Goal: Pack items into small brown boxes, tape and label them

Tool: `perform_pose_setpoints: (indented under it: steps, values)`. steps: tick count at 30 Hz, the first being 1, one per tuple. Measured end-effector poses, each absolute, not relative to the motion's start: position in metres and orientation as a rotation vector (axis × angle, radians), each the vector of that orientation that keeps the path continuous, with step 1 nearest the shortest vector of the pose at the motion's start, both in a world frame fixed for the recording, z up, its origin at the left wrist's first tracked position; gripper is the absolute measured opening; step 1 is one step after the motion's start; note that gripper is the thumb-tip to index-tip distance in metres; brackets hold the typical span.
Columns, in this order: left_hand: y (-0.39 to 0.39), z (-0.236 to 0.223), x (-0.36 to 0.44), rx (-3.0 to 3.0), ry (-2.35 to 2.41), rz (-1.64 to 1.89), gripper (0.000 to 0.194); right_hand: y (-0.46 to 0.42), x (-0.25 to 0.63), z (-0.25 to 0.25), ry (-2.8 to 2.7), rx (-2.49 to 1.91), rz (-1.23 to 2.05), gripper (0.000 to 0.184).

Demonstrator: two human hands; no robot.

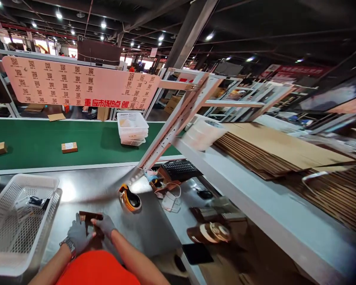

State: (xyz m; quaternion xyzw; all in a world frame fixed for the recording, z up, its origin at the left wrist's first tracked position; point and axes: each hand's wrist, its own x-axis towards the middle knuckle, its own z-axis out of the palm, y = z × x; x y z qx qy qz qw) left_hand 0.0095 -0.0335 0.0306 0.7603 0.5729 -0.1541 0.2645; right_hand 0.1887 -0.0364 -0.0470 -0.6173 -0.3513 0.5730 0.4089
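Observation:
A small brown cardboard box (88, 216) is between my two grey-gloved hands, close to my body above the metal table (154, 237). My left hand (77, 235) grips its left side, a metal watch on that wrist. On the other side, the fingers of my right hand (106, 225) are bent over the box's upper right edge. What is inside the box cannot be made out. To the right of my hands lies an orange and black tape dispenser (131, 198). A white perforated basket (6, 253) with bagged items, one holding a black cable (35, 201), stands left.
Beyond the table runs a green conveyor belt (38, 136) carrying a small labelled box (69, 147) and stacked white baskets (132, 126). A slanted metal post (172, 130) rises at the centre. Flattened cardboard (284, 142) and tape rolls (202, 133) fill the right shelf.

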Motion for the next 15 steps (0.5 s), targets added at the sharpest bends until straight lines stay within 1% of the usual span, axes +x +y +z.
perform_pose_setpoints:
  steps: [2,4,6,8,10,12,14,15]
  values:
    - [-0.031,0.035,0.009,2.086,1.504,-0.515,0.102,-0.037,0.187,-0.043,-0.873,-1.688,1.408,0.034]
    - [-0.026,0.039,0.009,2.088,1.501,-0.58,0.104,-0.045,0.191,-0.038,-0.945,-1.761,1.275,0.027]
    - [-0.023,0.039,0.009,2.068,1.52,-0.606,0.103,-0.059,0.202,-0.034,-1.193,-1.743,1.036,0.028]
    - [-0.02,0.039,0.011,2.053,1.529,-0.599,0.102,-0.073,0.218,-0.026,-1.593,-1.59,0.871,0.031]
    - [-0.018,0.04,0.012,2.041,1.534,-0.588,0.101,-0.078,0.235,-0.015,-1.985,-1.406,0.858,0.036]
    - [-0.016,0.044,0.013,2.028,1.529,-0.591,0.101,-0.073,0.245,-0.003,-2.276,-1.314,0.883,0.037]
    - [-0.015,0.051,0.014,2.007,1.518,-0.605,0.103,-0.059,0.246,0.005,-2.456,-1.321,0.858,0.03]
    - [-0.014,0.055,0.014,2.001,1.507,-0.599,0.105,-0.052,0.242,0.007,-2.496,-1.337,0.847,0.023]
